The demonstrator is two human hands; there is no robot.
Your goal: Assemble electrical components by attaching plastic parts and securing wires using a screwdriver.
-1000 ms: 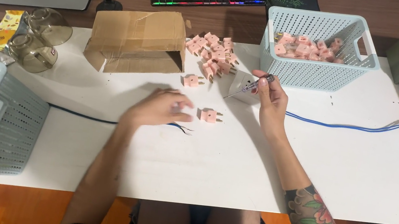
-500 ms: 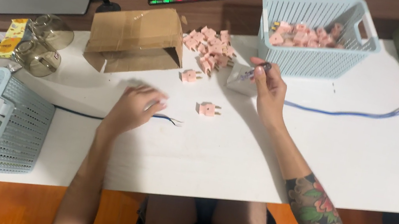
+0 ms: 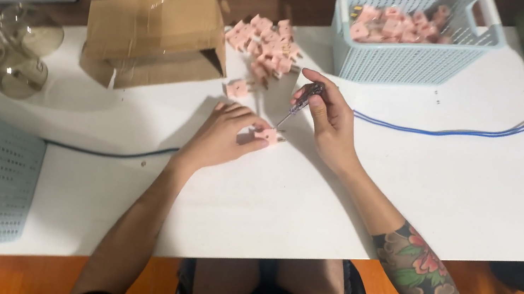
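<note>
Since the earlier frames, moved in close: left hand (image 3: 224,135), flat on the table before, now pressing down on the small pink plastic plug piece (image 3: 269,135), fingers curled over it to pin it on the white tabletop (image 3: 468,198). Right hand (image 3: 327,112) brought down from near the basket, pinching a slim screwdriver (image 3: 298,103) between thumb and fingers, tip slanted down onto the pinned piece.

Head view, farther back: a loose heap of pink plug pieces (image 3: 265,41) beside a torn brown cardboard box (image 3: 156,31), one stray pink piece (image 3: 238,87) just in front. Behind the right hand, a pale blue plastic mesh basket (image 3: 403,57) holding a layer of like pink pieces. Blue cable (image 3: 466,129) trailing off to the right.

Judged from these: some pieces likely finished and binned, a good heap left untouched, one piece under the tool right now. Well short of done.
</note>
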